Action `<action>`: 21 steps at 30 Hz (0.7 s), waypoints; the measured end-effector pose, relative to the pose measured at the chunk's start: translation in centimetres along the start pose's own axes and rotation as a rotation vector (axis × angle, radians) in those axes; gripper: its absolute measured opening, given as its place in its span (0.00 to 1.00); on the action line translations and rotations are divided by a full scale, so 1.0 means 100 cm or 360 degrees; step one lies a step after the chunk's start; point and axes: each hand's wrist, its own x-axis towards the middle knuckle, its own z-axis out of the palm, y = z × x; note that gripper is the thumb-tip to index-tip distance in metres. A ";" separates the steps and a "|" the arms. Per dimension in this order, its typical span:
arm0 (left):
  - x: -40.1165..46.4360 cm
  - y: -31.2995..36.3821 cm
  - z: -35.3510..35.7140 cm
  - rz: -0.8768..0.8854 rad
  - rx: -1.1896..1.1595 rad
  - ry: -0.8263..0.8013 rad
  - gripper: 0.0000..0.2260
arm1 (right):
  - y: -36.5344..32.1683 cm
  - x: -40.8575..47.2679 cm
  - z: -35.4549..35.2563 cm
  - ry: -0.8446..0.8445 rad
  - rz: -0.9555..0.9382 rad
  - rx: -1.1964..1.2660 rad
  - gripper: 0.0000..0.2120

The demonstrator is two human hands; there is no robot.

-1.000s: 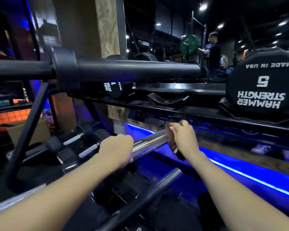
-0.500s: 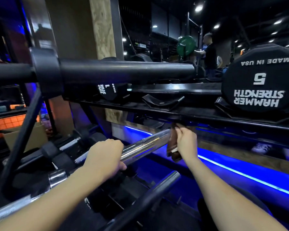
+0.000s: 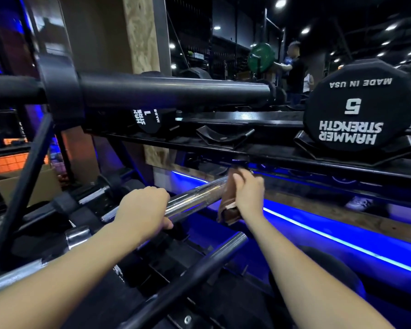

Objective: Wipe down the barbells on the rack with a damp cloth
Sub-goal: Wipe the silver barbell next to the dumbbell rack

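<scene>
Closest in, a dark bar (image 3: pixel 188 279) is seen running diagonally across the lower rack, untouched. Just above it, the chrome barbell (image 3: pixel 195 198) is gripped by the left hand (image 3: pixel 142 210), fingers wrapped over the sleeve and thumb tucked underneath, so that's a full closed hold. At the far end of that same sleeve, a brown cloth (image 3: pixel 229 207) is held by the right hand (image 3: pixel 248 191), fingers curled around it, and the cloth is pressed right up against the bar's tip, hanging down a bit below it. Whether it's damp can't really be told.

Higher up, a thick black barbell (image 3: pixel 176 93) is laid across the rack (image 3: pixel 22 186), collar on the left. Behind it, a dumbbell shelf (image 3: pixel 223 150) is loaded with a Hammer Strength 5 dumbbell (image 3: pixel 356 103) on the right and a smaller one marked 1 (image 3: pixel 147 119) further left. A blue light strip (image 3: pixel 342 243) is glowing underneath. Way back, a person (image 3: pixel 294 70) is spotted beside a green plate (image 3: pixel 261 57).
</scene>
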 end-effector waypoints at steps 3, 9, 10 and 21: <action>0.000 0.000 0.000 0.0012 -0.0013 -0.0003 0.17 | -0.008 -0.003 0.002 -0.0019 0.0072 -0.0107 0.16; -0.002 -0.004 -0.002 0.0015 -0.0094 -0.0071 0.18 | -0.051 -0.054 0.019 -0.0358 -0.0449 -0.0183 0.13; -0.005 -0.007 -0.003 0.0017 -0.0166 -0.0083 0.18 | -0.058 -0.060 0.021 -0.0411 -0.0480 -0.0232 0.13; -0.106 -0.087 -0.018 -0.0265 -0.0568 0.0040 0.26 | -0.141 -0.139 0.041 -0.0799 -0.0763 -0.0194 0.16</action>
